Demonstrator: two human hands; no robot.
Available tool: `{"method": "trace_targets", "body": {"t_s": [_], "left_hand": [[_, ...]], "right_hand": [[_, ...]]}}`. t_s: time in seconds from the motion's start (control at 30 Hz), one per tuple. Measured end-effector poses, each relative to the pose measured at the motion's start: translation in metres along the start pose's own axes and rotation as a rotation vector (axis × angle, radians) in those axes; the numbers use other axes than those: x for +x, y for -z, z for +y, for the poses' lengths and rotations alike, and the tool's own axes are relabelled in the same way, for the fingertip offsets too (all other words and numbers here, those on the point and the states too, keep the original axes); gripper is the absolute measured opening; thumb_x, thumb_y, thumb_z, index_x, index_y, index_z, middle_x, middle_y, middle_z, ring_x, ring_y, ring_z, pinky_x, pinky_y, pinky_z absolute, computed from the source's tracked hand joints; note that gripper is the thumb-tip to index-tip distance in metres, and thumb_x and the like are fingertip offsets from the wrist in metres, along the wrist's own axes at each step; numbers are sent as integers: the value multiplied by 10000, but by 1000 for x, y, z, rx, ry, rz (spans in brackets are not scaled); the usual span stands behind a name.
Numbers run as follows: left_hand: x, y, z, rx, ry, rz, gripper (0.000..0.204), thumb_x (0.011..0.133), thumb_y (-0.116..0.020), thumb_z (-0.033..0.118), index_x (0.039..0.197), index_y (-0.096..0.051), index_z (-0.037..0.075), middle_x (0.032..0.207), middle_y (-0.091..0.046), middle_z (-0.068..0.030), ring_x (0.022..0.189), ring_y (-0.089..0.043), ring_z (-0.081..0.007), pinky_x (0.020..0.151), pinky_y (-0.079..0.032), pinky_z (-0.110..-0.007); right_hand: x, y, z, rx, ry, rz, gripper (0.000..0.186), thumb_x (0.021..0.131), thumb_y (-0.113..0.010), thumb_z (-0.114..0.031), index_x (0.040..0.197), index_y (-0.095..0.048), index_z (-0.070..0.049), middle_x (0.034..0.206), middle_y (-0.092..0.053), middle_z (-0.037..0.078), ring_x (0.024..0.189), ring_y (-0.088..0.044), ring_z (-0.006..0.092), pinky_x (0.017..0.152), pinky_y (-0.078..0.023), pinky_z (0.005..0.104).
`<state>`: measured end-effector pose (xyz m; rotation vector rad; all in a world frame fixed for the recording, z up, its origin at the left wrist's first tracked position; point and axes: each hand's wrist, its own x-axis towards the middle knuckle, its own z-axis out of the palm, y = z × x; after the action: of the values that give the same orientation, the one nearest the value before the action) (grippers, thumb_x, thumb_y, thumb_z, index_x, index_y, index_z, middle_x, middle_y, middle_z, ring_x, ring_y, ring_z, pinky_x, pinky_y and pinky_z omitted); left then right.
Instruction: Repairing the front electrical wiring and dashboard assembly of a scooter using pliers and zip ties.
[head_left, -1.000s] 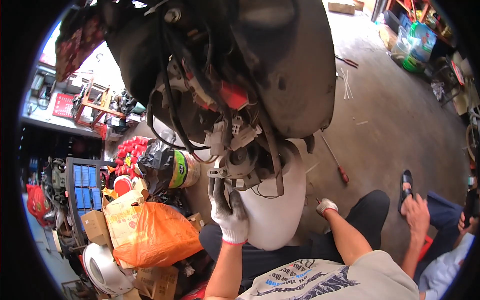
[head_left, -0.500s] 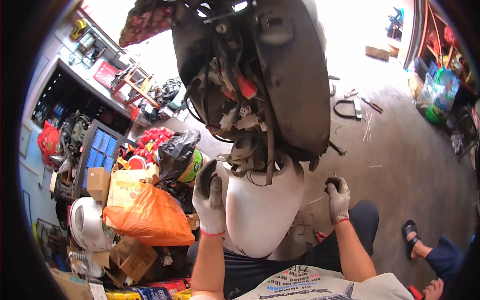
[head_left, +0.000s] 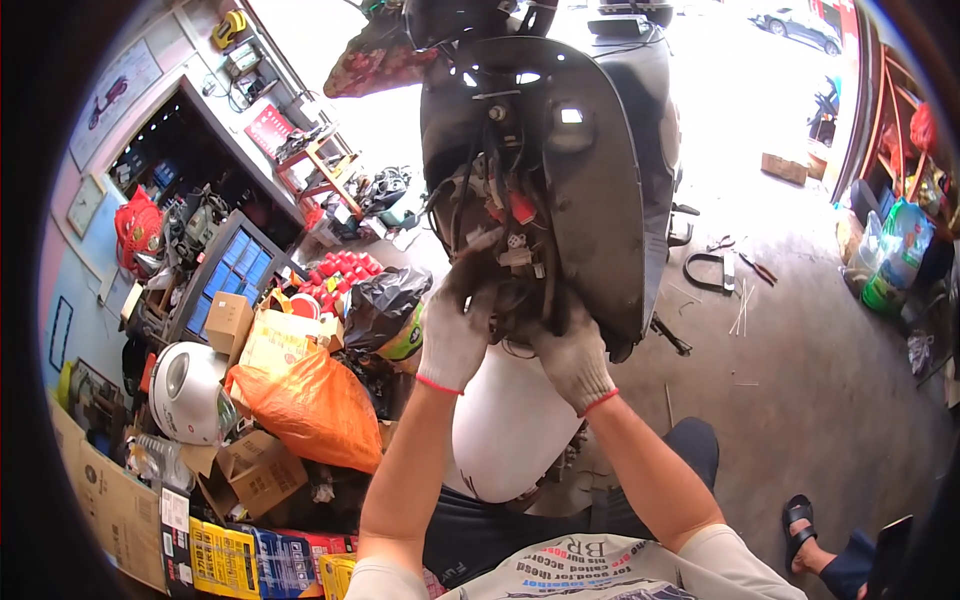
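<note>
Gloves (head_left: 459,338) off-white, red-cuffed; panel (head_left: 602,230) grey-black; shell (head_left: 515,425) white; bag (head_left: 312,412) orange, eight o'clock; cloth (head_left: 378,62) mottled red, eleven o'clock.

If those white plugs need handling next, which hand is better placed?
Probably the left hand: its fingers reach up close to the white plugs, while the right hand sits lower. What either grip holds is hidden.

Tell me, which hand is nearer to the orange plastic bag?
Left. The left hand is to the right of the orange plastic bag, apart from it; the right hand is farther right, beyond the left one.
</note>
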<state>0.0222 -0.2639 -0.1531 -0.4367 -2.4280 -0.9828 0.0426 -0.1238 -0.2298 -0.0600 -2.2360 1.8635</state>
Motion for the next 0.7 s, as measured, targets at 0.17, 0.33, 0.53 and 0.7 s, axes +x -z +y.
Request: {"method": "trace_targets", "body": {"t_s": [0.17,0.33,0.53,0.7], "left_hand": [[35,4,4,-339,-23,-1,348,900,-538,120,1210,-604,-22,1048,-695,-159,929,-656,-204,826,-506,-324],[45,2,-3,-107,-173,65,413,854,-590,109,1242,-553,-29,1012,-679,-209,933,-672,-317,802,-516,-373],[12,4,-2,94,-158,-13,571,764,-725,202,1247,-522,-25,1124,-642,-237,1011,-646,-377,852,-511,-449],[12,-15,11,321,96,94,632,740,-781,303,1248,-525,27,1125,-649,-236,1022,-643,-389,857,-508,-474]], "right_hand": [[0,1,10,197,58,67,446,840,-633,-161,1251,-560,-4,1124,-645,209,1010,-618,303,888,-483,372],[-7,3,3,436,71,70,407,833,-624,-140,1204,-573,19,1059,-659,195,962,-636,283,887,-485,355],[-1,-2,5,377,41,128,387,823,-604,-91,1190,-572,27,1032,-655,171,937,-625,246,862,-488,346],[-3,-2,7,349,98,136,377,840,-600,-130,1188,-572,13,1039,-662,169,947,-633,259,863,-494,360]]}}
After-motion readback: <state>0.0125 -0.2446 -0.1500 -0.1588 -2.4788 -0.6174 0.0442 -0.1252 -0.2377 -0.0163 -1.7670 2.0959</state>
